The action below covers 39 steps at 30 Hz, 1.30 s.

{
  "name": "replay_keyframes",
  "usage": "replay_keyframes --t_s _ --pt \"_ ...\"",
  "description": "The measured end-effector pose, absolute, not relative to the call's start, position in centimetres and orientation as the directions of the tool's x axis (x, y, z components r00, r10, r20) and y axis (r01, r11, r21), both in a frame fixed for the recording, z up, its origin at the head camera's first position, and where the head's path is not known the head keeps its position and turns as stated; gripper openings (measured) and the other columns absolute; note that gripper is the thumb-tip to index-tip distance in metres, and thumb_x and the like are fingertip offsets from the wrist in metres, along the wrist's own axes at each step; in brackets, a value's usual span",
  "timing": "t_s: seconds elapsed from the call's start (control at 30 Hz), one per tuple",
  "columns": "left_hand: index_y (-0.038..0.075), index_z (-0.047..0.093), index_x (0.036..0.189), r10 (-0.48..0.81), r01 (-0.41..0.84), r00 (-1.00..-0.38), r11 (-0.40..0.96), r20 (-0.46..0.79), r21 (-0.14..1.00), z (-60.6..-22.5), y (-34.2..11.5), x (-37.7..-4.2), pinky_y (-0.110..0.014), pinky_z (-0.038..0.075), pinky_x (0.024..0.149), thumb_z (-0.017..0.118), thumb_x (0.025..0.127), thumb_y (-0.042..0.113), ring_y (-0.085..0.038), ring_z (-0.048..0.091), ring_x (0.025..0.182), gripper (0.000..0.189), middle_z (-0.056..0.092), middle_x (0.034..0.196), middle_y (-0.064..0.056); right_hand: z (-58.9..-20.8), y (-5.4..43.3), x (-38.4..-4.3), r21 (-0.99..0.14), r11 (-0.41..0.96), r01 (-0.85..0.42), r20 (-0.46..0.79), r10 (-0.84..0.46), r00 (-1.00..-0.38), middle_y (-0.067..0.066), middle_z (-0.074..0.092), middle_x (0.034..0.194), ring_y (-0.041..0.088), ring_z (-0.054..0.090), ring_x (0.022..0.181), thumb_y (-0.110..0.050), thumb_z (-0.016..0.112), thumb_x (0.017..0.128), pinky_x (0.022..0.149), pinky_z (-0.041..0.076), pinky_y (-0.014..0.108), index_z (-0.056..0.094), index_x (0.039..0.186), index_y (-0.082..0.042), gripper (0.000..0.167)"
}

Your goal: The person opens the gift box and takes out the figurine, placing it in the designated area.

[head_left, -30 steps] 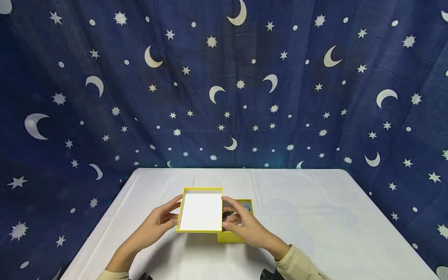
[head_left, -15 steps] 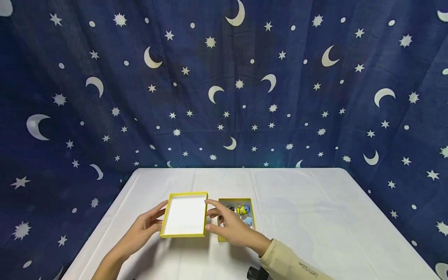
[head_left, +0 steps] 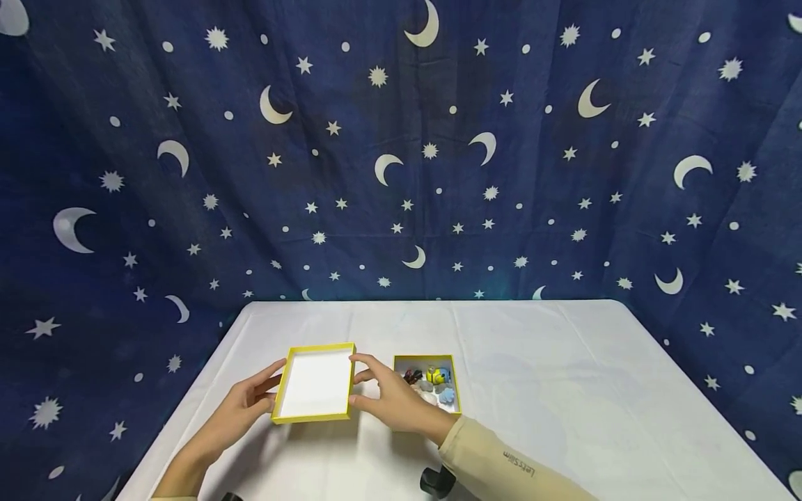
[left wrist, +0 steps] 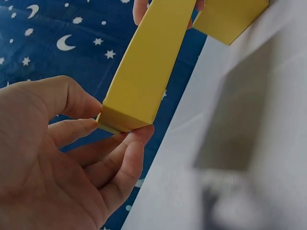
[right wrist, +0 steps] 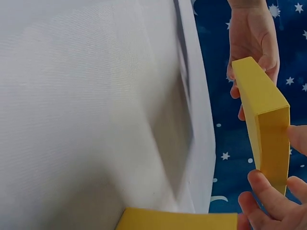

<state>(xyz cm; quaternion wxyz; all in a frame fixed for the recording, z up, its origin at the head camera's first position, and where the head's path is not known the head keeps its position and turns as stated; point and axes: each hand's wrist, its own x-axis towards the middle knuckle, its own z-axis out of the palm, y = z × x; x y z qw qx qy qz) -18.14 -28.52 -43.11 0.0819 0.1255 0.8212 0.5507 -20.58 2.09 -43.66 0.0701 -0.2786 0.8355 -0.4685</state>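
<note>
The shallow square yellow lid (head_left: pixel 315 383), likely thin cardboard, looks light and stiff but crushable, so I'd take it gently by opposite side walls. I've got it above the white cloth-covered table (head_left: pixel 532 390), left hand (head_left: pixel 232 417) gripping at nine o'clock, right hand (head_left: pixel 397 400) at three, and the open yellow box of small figures (head_left: pixel 425 360) sits beyond at three.
</note>
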Motion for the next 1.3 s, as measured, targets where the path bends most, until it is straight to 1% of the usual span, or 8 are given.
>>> replay_keyframes --t_s 0.17,0.33,0.63,0.8,0.93,1.13,1.2,1.3 --pt "0.002 0.024 0.159 0.285 0.082 -0.958 0.373 -0.030 0.924 -43.4 -29.4 -18.7 -0.018 0.054 0.087 0.060 0.090 0.001 -0.002 0.067 0.110 0.078 0.037 0.156 -0.032 -43.5 1.1 -20.7 -0.809 0.449 -0.379 0.095 -0.536 -0.839 0.001 0.067 0.131 0.023 0.057 0.129 -0.034 0.066 0.098 0.103 0.050 0.046 0.033 0.156 -0.026 0.067" --pt "-0.001 0.022 0.159 0.307 0.086 -0.951 0.394 -0.042 0.915 -43.8 -30.0 -19.5 -0.018 0.054 0.085 0.058 0.093 0.001 -0.005 0.068 0.107 0.075 0.037 0.155 -0.035 -43.4 0.4 -21.2 -0.784 0.490 -0.381 0.063 -0.547 -0.834 0.002 0.067 0.133 0.022 0.057 0.132 -0.037 0.068 0.096 0.110 0.047 0.046 0.028 0.159 -0.023 0.076" --pt "-0.003 0.024 0.158 0.329 0.080 -0.941 0.441 -0.078 0.894 -44.4 -30.2 -20.4 -0.019 0.053 0.086 0.059 0.094 0.003 -0.041 0.059 0.128 0.073 0.038 0.154 -0.034 -43.4 -0.1 -21.5 -0.738 0.574 -0.354 -0.020 -0.542 -0.840 0.004 0.067 0.135 0.024 0.055 0.136 -0.035 0.068 0.095 0.113 0.045 0.046 0.025 0.161 -0.016 0.081" --pt "-0.003 0.024 0.158 0.324 0.069 -0.942 0.454 -0.092 0.888 -44.9 -30.3 -20.1 -0.016 0.052 0.087 0.060 0.094 0.004 -0.049 0.050 0.135 0.073 0.038 0.155 -0.034 -43.4 -0.6 -21.5 -0.671 0.626 -0.397 -0.042 -0.567 -0.822 0.002 0.071 0.126 0.013 0.066 0.109 -0.036 0.065 0.096 0.111 0.044 0.045 0.022 0.161 -0.009 0.082" --pt "-0.005 0.023 0.157 0.372 0.115 -0.926 0.428 -0.059 0.896 -45.2 -30.3 -19.9 -0.017 0.053 0.087 0.058 0.096 0.004 -0.051 0.045 0.138 0.071 0.036 0.155 -0.035 -43.4 -0.9 -21.4 -0.592 0.692 -0.412 -0.050 -0.543 -0.838 -0.005 0.073 0.110 0.008 0.066 0.097 -0.040 0.073 0.091 0.111 0.039 0.042 0.023 0.160 -0.005 0.092" --pt "-0.005 0.024 0.158 0.435 0.156 -0.900 0.373 -0.024 0.915 -45.9 -30.4 -20.2 -0.017 0.054 0.089 0.058 0.098 0.005 -0.046 0.043 0.140 0.069 0.032 0.156 -0.037 -43.4 -1.3 -21.1 -0.467 0.781 -0.414 -0.078 -0.503 -0.861 -0.011 0.067 0.079 0.007 0.062 0.073 -0.040 0.079 0.086 0.113 0.034 0.042 0.025 0.158 0.000 0.099" --pt "-0.005 0.023 0.158 0.455 0.151 -0.890 0.346 -0.025 0.926 -46.2 -30.5 -20.1 -0.017 0.054 0.090 0.059 0.099 0.007 -0.030 0.048 0.140 0.069 0.029 0.157 -0.037 -43.5 -1.6 -21.0 -0.411 0.809 -0.420 -0.090 -0.495 -0.864 -0.011 0.063 0.069 0.007 0.062 0.069 -0.040 0.080 0.086 0.115 0.034 0.043 0.026 0.157 0.002 0.099" --pt "-0.006 0.021 0.158 0.483 0.149 -0.876 0.304 -0.017 0.941 -46.6 -30.6 -20.2 -0.016 0.053 0.092 0.060 0.100 0.008 -0.001 0.050 0.133 0.071 0.025 0.157 -0.039 -43.5 -1.9 -21.0 -0.329 0.842 -0.428 -0.099 -0.481 -0.871 -0.010 0.061 0.062 0.010 0.068 0.075 -0.041 0.081 0.085 0.117 0.033 0.044 0.029 0.156 0.004 0.099"
